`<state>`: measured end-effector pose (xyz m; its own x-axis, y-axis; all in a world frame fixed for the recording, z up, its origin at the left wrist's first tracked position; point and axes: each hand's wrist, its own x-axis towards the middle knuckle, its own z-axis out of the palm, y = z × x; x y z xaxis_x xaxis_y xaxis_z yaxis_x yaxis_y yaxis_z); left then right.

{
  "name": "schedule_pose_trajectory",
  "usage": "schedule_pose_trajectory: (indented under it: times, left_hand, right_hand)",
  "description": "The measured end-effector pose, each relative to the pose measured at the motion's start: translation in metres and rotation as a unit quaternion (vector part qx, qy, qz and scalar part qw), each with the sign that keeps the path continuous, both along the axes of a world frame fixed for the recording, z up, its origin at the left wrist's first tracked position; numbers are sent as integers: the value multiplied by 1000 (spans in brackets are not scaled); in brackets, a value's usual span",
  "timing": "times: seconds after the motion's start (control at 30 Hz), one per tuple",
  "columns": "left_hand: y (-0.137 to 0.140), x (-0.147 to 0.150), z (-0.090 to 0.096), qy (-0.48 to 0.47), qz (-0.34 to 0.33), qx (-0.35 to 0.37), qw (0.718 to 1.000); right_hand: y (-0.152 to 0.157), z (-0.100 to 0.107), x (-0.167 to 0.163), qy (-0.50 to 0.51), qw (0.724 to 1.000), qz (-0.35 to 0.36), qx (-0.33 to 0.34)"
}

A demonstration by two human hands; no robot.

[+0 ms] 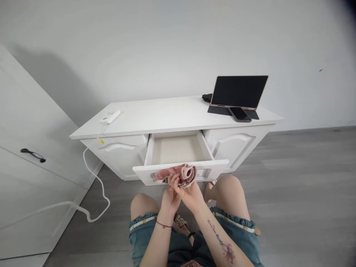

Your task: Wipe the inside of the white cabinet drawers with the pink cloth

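Note:
A red-and-white rolled cloth (pixel 188 174), which looks like a small towel, is held in front of the pulled-out drawer (pixel 178 148). Its spiral end shows on the right, and a flatter part trails to the left. My right hand (pixel 189 193) is closed round the roll from below, its fingers across the near side. Close beside it, my left hand (pixel 170 198) grips the cloth's lower left part, its fingers partly hidden. The cloth covers part of the drawer's front panel. Inside the drawer, the pale bottom shows with nothing lying on it.
On the white cabinet's top (pixel 155 115) stand a tablet (pixel 239 92) with a phone (pixel 239 114) before it, a black item (pixel 207 98) and a white power strip (pixel 110 117). Its cable (pixel 104 193) loops down at left, near a wardrobe door (pixel 33 185). My knees flank the drawer.

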<state>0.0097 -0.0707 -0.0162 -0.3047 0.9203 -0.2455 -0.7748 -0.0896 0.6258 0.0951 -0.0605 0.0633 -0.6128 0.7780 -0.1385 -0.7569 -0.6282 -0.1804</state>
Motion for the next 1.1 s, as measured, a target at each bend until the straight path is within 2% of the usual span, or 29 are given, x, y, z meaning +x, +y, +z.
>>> schedule_pose_trajectory:
  times: [0.1, 0.17, 0.3, 0.53, 0.63, 0.77, 0.83, 0.97, 1.1]
  left_hand:
    - [5, 13, 6, -53, -65, -64, 994]
    - [3, 13, 10, -76, -75, -96, 990]
    - [-1, 9, 14, -104, -57, -96, 988]
    - [4, 16, 8, -85, -38, -81, 992]
    - [10, 14, 3, -67, -34, -69, 995]
    - [29, 7, 3, -36, -44, -61, 997]
    - [44, 4, 6, -22, -49, -57, 997]
    - [75, -1, 11, -4, -39, -61, 997]
    - [104, -8, 13, 15, -33, -89, 995]
  right_hand:
    - [8, -9, 34, -56, 992, -51, 102]
    - [14, -13, 55, -97, 981, -73, 151]
    - [22, -21, 91, -174, 955, -121, 208]
    - [30, -23, 138, -337, 878, -154, 304]
    - [36, -30, 152, -360, 867, -179, 293]
    - [46, -53, 164, -359, 873, -247, 219]
    - [51, -64, 166, -365, 872, -258, 202]
    - [56, -85, 166, -403, 873, -183, 204]
    - [57, -101, 169, -425, 893, -98, 113]
